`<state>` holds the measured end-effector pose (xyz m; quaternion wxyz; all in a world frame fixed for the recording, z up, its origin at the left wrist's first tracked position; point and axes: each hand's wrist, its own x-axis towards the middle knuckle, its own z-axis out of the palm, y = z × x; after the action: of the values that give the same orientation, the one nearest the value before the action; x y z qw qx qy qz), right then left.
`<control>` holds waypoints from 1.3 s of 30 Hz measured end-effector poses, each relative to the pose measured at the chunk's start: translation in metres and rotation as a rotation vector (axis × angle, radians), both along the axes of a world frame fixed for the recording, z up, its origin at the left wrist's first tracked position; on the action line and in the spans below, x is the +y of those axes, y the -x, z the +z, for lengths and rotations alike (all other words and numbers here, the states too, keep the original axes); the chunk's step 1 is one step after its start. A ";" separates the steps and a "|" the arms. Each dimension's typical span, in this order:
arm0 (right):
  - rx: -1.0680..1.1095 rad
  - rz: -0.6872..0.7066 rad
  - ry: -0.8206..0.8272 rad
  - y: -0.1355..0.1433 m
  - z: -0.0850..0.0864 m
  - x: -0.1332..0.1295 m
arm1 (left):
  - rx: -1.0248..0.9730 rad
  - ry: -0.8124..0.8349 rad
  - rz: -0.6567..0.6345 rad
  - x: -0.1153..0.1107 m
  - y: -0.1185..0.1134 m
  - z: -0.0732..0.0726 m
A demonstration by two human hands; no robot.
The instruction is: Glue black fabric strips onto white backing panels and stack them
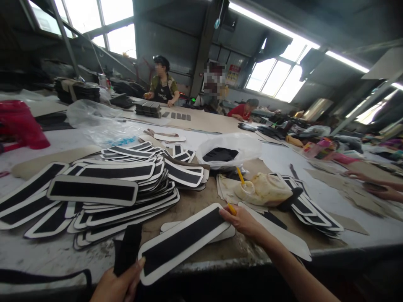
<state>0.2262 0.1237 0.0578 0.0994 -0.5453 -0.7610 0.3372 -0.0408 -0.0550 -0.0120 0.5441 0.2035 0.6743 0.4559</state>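
The worktable (277, 161) bears everything here, and taking the held piece as the clock's centre, a big pile (116, 172) of white-edged pieces spreads at 10 o'clock, overlapped loosely, probably so single ones lift off easily. A smaller stack (310, 209) lies towards 3 o'clock, perhaps kept across from the pile so the two stay separate. The bordered panel (185, 239) itself slants over the table's near edge, dark face up, held at opposite ends, which seems to keep it flat and its middle uncovered. At 8 o'clock the left hand (118, 283) grasps its near end, thumb on top; between 2 and 3 o'clock the right hand (241, 220) pinches its far end, forearm reaching up from 5 o'clock. The left also holds a dark strip (129, 245), standing up at 9 o'clock. A cream-coloured pot (247, 191) sits at 2 o'clock, within easy reach, its yellow handle (240, 174) upward. A yellow tip (232, 209) shows at the right fingers; what it belongs to is unclear.
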 end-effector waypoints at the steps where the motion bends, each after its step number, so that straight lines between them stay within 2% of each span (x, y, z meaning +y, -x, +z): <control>1: 0.132 -0.029 0.126 0.003 0.001 -0.005 | -0.033 -0.026 0.008 -0.001 -0.001 0.003; 3: 0.331 -0.134 0.323 0.007 0.002 -0.016 | -0.099 -0.076 0.033 -0.003 -0.003 0.010; 5: 0.466 -0.204 0.414 0.009 0.003 -0.025 | -0.168 -0.118 0.070 -0.006 -0.004 0.016; 8: 0.594 -0.236 0.436 0.010 0.006 -0.034 | -0.240 -0.148 0.145 -0.011 -0.007 0.022; 11: 0.625 -0.315 0.408 0.012 0.009 -0.042 | -0.219 -0.158 0.188 -0.014 -0.009 0.027; 15: 0.651 -0.396 0.410 0.015 0.010 -0.051 | -0.207 -0.094 0.288 -0.015 -0.013 0.037; 20: 0.770 -0.438 0.506 0.012 0.004 -0.058 | -0.343 -0.083 0.332 -0.019 -0.016 0.049; 26: 1.106 -0.580 0.687 0.013 0.002 -0.074 | -0.519 -0.028 0.447 -0.028 -0.022 0.046; 29: 1.144 -0.564 0.705 0.015 0.001 -0.075 | -0.553 -0.035 0.447 -0.028 -0.020 0.044; 33: 1.063 -0.482 0.644 0.016 -0.001 -0.068 | -0.410 -0.013 0.455 -0.024 -0.009 0.039; 36: 0.941 -0.374 0.625 0.020 0.002 -0.062 | -0.371 -0.023 0.475 -0.020 0.001 0.038; 39: 0.769 -0.222 0.615 0.030 0.011 -0.054 | -0.360 -0.033 0.514 -0.015 0.013 0.045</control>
<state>0.1960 0.0694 0.0688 0.2427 -0.4632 -0.4723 0.7096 -0.0537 -0.0699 0.0327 0.5185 -0.0490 0.5889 0.6180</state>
